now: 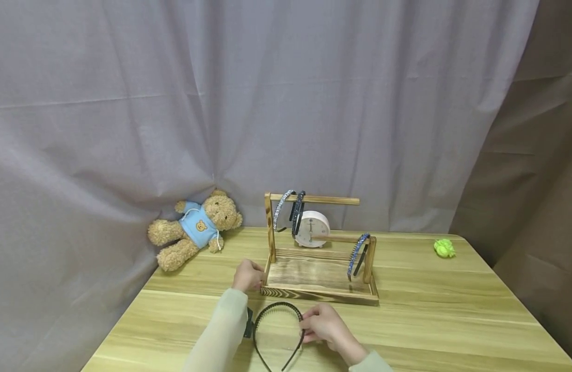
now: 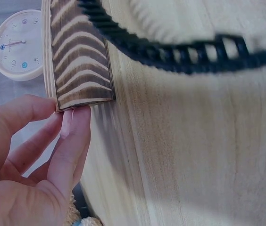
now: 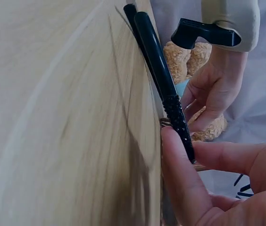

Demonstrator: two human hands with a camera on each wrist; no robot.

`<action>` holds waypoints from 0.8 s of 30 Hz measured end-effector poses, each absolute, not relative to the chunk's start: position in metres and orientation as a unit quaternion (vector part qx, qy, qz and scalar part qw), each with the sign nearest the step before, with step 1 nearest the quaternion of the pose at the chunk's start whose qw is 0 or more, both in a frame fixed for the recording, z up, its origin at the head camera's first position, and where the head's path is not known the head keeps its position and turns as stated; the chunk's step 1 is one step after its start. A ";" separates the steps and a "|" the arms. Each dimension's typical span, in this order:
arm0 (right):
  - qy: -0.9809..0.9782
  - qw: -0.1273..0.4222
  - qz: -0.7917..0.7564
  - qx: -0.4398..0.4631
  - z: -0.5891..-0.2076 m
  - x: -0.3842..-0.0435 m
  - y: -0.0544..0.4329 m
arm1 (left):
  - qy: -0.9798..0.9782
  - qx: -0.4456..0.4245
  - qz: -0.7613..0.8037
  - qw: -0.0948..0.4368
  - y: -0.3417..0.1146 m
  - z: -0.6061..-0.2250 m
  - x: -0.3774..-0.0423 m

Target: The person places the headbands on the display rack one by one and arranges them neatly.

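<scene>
My right hand (image 1: pixel 324 325) pinches the side of a black headband (image 1: pixel 277 304) between thumb and fingers. The band stands above the table in front of the wooden rack, its open ends toward me; in the right wrist view the headband (image 3: pixel 155 54) shows dark sparkling beads. With its fingertips, my left hand (image 1: pixel 249 275) holds the front left corner of the wooden rack (image 1: pixel 318 296). A silver headband (image 1: pixel 281 209) and a black glittery headband (image 1: pixel 297 212) hang on the rack's upper bar. A blue headband (image 1: pixel 355 256) hangs on the lower bar, near the right post.
A round white clock (image 1: pixel 314 229) stands behind the rack. The teddy bear (image 1: pixel 200 227) in a blue top leans against the grey curtain (image 1: pixel 286 103) at the left. Far right on the wooden table (image 1: pixel 434 310) lies a small bright green object (image 1: pixel 444 248).
</scene>
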State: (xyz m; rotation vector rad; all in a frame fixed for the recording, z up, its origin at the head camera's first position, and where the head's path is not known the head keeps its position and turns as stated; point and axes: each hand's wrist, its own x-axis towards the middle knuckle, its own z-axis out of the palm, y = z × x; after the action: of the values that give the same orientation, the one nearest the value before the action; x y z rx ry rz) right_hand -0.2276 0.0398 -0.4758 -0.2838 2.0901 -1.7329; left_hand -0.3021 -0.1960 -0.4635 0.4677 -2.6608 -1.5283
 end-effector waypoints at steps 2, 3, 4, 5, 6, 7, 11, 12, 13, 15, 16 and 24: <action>0.742 0.192 -0.634 -0.102 -0.474 -0.226 0.042 | -0.858 0.151 -0.491 0.020 -0.196 -0.463 -0.302; 0.740 0.184 -0.639 -0.104 -0.473 -0.225 0.044 | -0.858 0.151 -0.491 0.022 -0.195 -0.463 -0.302; 0.738 0.175 -0.643 -0.104 -0.472 -0.225 0.045 | -0.858 0.150 -0.490 0.023 -0.195 -0.463 -0.302; 0.739 0.166 -0.645 -0.103 -0.470 -0.224 0.046 | -0.859 0.149 -0.490 0.024 -0.195 -0.463 -0.302; 0.740 0.158 -0.646 -0.102 -0.468 -0.224 0.047 | -0.859 0.149 -0.489 0.025 -0.195 -0.463 -0.302; 0.742 0.148 -0.646 -0.100 -0.467 -0.224 0.048 | -0.859 0.149 -0.490 0.025 -0.195 -0.463 -0.302; 0.752 0.112 -0.644 -0.092 -0.460 -0.223 0.051 | -0.858 0.153 -0.491 0.021 -0.195 -0.463 -0.302; 0.752 0.104 -0.645 -0.089 -0.458 -0.223 0.050 | -0.858 0.154 -0.490 0.020 -0.195 -0.463 -0.302; 0.753 0.095 -0.646 -0.086 -0.457 -0.223 0.050 | -0.857 0.156 -0.490 0.019 -0.195 -0.463 -0.302; 0.754 0.079 -0.647 -0.078 -0.455 -0.223 0.049 | -0.858 0.157 -0.490 0.018 -0.195 -0.463 -0.303; 0.755 0.071 -0.647 -0.075 -0.454 -0.223 0.048 | -0.858 0.157 -0.489 0.018 -0.196 -0.463 -0.303; 0.755 0.013 -0.652 -0.076 -0.449 -0.226 0.046 | -0.857 0.155 -0.492 0.024 -0.195 -0.465 -0.303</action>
State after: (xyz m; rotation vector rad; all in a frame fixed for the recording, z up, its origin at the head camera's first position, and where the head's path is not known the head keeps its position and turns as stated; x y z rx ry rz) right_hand -0.2260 0.0463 -0.4493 -0.2371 2.3510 -2.0307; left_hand -0.3030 -0.1951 -0.4645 0.4785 -2.6512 -1.5218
